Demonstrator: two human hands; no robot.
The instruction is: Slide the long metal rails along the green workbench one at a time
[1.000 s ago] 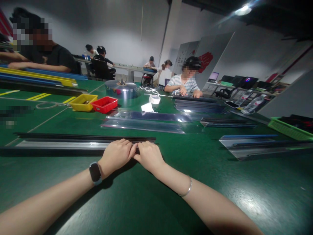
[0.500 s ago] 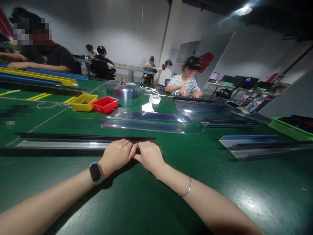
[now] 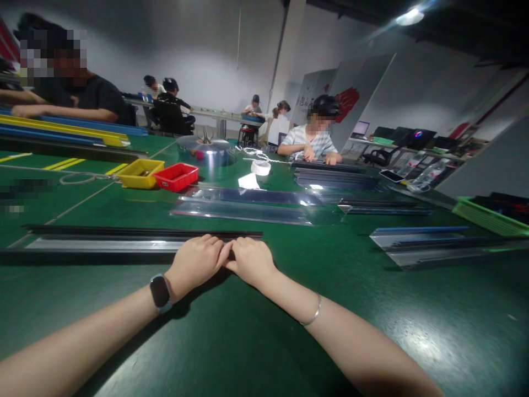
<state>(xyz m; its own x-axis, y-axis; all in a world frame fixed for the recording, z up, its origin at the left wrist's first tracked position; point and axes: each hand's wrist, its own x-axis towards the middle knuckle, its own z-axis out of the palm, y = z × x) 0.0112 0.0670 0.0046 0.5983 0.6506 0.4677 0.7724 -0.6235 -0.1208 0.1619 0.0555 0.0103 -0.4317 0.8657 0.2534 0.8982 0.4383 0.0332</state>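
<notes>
A long black channel-shaped profile [image 3: 103, 256] with a pale strip [image 3: 99, 243] along its inside lies across the green table. At its right end, my left hand [image 3: 198, 258] is closed over the profile with curled fingers. Close against it, my right hand [image 3: 251, 260] grips the same end, and the two thumbs meet. The fingertips and the part of the profile beneath them are hidden by the hands.
Clear plastic strips [image 3: 243, 214] lie beyond my hands. Behind them are a yellow bin [image 3: 141, 174], a red bin [image 3: 177, 177], a metallic coil [image 3: 206, 151] and a white tape roll [image 3: 260, 167]. More profiles [image 3: 421, 247] rest at right. A co-worker [image 3: 314, 140] sits across the table.
The whole view has shifted very slightly to the left. Both hands keep the same hold on the end of the profile.
</notes>
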